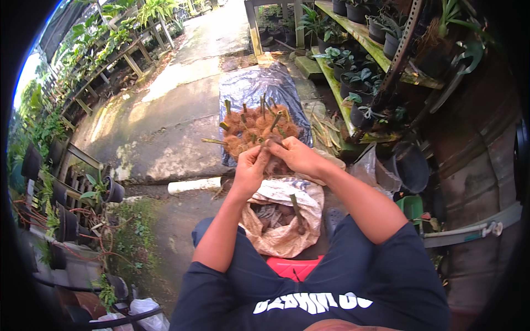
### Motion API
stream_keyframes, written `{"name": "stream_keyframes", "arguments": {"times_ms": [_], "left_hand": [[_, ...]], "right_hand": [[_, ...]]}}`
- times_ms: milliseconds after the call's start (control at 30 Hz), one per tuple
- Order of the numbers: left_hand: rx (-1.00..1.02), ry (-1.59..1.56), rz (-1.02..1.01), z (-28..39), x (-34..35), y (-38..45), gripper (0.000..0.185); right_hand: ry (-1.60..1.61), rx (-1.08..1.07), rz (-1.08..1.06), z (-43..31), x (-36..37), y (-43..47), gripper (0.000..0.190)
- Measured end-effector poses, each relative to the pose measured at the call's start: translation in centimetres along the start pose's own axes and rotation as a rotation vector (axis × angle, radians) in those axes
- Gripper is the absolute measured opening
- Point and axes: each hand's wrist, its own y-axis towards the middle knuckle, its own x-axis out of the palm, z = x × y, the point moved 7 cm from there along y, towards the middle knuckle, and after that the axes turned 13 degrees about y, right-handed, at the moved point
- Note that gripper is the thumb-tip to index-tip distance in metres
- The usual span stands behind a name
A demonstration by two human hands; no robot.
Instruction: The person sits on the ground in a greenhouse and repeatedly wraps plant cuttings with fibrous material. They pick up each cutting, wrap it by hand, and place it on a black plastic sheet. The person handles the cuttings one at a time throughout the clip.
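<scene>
My left hand and my right hand meet above the near edge of a black plastic sheet. Both pinch a small dark fibrous piece between the fingertips; its exact kind cannot be told. Just beyond them, brown fibre-wrapped balls with cut green stems sticking up sit close together on the sheet. Below my hands, between my knees, stands an open woven plastic sack with brownish matter inside. A cut stem leans upright at the sack's right side.
A white tube-like piece lies left of the sack. Cut leaf strips, a clear plastic bag, a black bucket and a green container are at right. Shelves with potted plants rise at upper right; a potted plant stands left.
</scene>
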Motion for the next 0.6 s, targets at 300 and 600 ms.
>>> {"name": "stream_keyframes", "arguments": {"times_ms": [300,600], "left_hand": [[-0.09,-0.008,0.052,-2.6,0.4,0.9,0.046],[0.045,0.07,0.259,-1.0,-1.8,0.6,0.036]], "right_hand": [[0.067,-0.048,0.09,-2.1,-0.3,-0.4,0.046],[-0.008,0.084,-0.057,-0.7,1.2,0.2,0.05]]}}
